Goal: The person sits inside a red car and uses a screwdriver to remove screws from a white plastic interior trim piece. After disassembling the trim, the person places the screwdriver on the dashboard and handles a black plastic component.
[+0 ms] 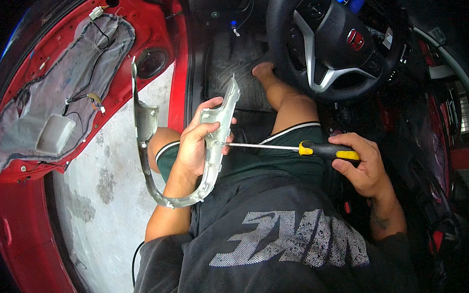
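So the left hand has its thumb and fingers closed around a pale U-shaped trim piece, held over the lap, left of centre. Right hand's wrapped snugly round the handle of a yellow-and-black screwdriver, tip at the trim; steering wheel's far right, red door's off left.

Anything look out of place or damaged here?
Yes: the open red car door at left shows no inner trim, leaving normally hidden grey liner and a white connector exposed. Dark patches mark the pale floor, perhaps stains.
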A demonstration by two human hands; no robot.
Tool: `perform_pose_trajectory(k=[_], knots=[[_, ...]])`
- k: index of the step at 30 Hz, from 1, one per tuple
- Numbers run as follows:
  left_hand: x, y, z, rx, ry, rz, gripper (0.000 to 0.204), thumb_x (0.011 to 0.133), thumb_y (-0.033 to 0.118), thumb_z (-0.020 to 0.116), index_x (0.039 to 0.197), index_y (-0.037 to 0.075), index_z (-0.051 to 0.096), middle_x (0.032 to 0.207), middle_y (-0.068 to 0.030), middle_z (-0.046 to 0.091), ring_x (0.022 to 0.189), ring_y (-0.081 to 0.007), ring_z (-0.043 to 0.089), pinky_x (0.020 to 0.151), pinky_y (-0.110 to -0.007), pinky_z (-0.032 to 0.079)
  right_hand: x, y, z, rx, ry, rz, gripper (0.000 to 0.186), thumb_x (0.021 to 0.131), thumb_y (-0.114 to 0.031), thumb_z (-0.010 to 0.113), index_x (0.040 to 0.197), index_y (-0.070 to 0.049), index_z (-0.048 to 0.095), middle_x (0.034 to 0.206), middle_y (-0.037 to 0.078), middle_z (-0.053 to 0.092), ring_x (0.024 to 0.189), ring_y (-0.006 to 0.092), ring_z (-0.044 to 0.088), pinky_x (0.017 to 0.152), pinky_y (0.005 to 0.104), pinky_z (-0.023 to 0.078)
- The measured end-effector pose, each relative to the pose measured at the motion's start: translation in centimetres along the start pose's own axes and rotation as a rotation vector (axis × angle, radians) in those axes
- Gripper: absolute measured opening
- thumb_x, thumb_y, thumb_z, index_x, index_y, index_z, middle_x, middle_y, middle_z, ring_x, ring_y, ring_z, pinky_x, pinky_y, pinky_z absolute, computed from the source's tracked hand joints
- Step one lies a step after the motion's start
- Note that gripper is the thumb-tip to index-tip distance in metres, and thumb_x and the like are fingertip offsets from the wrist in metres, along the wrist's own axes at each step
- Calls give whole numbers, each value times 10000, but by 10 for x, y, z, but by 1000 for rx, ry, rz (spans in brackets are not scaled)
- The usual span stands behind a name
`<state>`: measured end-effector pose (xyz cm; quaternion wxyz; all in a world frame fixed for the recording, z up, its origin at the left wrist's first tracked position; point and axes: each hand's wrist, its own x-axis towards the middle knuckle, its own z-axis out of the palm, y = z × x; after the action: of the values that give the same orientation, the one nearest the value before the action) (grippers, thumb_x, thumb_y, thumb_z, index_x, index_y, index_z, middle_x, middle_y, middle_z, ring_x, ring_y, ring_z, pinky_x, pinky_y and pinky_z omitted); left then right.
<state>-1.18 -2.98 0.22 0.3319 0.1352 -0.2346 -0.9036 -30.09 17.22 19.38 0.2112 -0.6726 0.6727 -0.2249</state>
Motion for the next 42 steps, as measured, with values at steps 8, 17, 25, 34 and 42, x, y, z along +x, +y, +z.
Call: perform_pose_trajectory(k=[8, 17, 25, 34, 42], knots=[[-1, 1, -1, 8, -11, -1, 605, 973, 42, 549, 1563, 121, 440, 1210, -217, 679, 823, -277, 682, 596, -362, 599, 1, 0, -5, -1, -7, -3, 420, 898, -204, 828, 1255, -14, 715, 1087, 185, 748, 997, 347, 750, 899, 404, 566], [-1, 1, 3, 56, 18, -7, 618, 963, 29, 551, 1563, 122, 433, 1201, -210, 680, 816, -261, 682, 597, -359, 600, 2, -1, -4, -17, -8, -15, 416, 904, -195, 825, 1260, -16, 704, 1087, 184, 736, 980, 358, 745, 889, 421, 569], [1, -4, 1, 304, 102, 6, 634, 957, -17, 517, 1570, 92, 394, 1214, -200, 661, 796, -219, 680, 590, -311, 619, -2, 3, -2, -78, -63, 80, 297, 937, -234, 819, 1057, -12, 663, 993, 177, 702, 935, 360, 746, 807, 419, 569], [1, -4, 2, 424, 153, -24, 639, 960, -35, 512, 1577, 79, 392, 1202, -177, 674, 786, -192, 677, 587, -306, 620, 0, 17, 32, 143, -66, 319, 333, 936, -170, 818, 1165, 7, 653, 1035, 136, 694, 1050, 267, 723, 884, 398, 558], [1, -3, 2, 443, 153, -56, 640, 951, -38, 521, 1564, 123, 429, 1195, -174, 672, 821, -178, 678, 608, -303, 610, -1, 44, 31, -72, -257, 197, 378, 932, -179, 831, 1182, 10, 619, 1160, 196, 697, 1116, 379, 702, 964, 420, 542]])
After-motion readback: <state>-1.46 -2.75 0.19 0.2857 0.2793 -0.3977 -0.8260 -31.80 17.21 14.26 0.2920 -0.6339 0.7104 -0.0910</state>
